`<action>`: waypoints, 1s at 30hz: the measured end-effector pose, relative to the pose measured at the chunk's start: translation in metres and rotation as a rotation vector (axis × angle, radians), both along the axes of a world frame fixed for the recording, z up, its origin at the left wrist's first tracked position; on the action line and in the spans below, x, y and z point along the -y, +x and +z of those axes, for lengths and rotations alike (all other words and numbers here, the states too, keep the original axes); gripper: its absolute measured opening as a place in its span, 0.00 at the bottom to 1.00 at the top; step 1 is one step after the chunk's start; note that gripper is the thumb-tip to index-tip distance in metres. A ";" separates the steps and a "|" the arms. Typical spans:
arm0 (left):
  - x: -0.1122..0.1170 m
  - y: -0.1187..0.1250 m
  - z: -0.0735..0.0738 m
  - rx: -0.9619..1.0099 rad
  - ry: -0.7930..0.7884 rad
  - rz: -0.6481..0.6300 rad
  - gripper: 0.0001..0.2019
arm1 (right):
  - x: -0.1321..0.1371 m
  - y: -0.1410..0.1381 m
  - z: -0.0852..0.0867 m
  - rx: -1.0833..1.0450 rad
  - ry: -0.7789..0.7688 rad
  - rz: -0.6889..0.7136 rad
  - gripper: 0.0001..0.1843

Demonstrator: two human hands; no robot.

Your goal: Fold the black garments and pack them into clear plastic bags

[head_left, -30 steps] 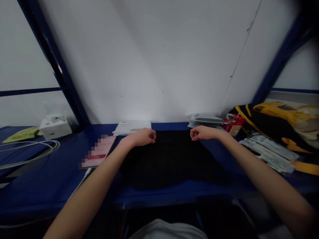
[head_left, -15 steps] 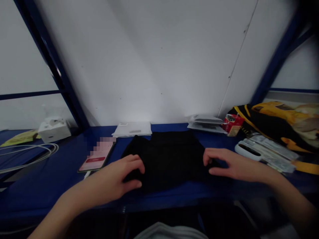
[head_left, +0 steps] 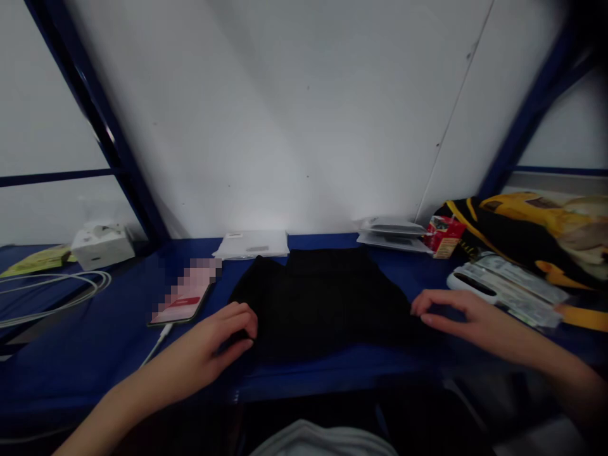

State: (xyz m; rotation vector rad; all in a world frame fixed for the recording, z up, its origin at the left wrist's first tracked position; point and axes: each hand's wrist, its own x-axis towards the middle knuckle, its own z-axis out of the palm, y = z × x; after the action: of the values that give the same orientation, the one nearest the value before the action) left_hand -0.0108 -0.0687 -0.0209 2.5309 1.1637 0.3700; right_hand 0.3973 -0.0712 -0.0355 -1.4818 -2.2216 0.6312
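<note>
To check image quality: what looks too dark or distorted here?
In the head view, the black cloth is too dark to show its folds; the white wall glows pale above it; wide-lens distortion seems to tilt the blue frame bar.

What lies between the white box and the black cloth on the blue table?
In the head view, a phone lies between the white box and the black cloth on the blue table, with a white cable at its lower end.
</note>
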 end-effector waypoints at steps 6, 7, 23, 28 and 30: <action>-0.014 0.004 0.016 0.025 -0.076 0.160 0.11 | -0.036 0.001 0.004 -0.217 -0.038 -0.085 0.14; -0.018 0.005 0.018 0.021 -0.041 0.188 0.11 | -0.044 0.000 0.002 -0.231 -0.034 -0.090 0.14; -0.094 0.007 0.011 -0.342 0.167 0.302 0.10 | -0.116 -0.021 -0.010 0.516 0.358 -0.281 0.07; -0.087 0.012 0.012 -0.277 0.289 0.287 0.12 | -0.111 -0.060 0.010 0.423 0.548 -0.145 0.13; -0.078 0.016 0.013 -0.282 0.391 0.246 0.14 | -0.104 -0.086 0.017 0.314 0.557 0.021 0.17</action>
State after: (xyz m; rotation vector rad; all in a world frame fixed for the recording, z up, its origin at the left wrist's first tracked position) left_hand 0.0057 0.0091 -0.0079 2.8464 1.6607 0.3346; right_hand 0.3113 0.0331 -0.0185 -1.3234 -2.3695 -0.2309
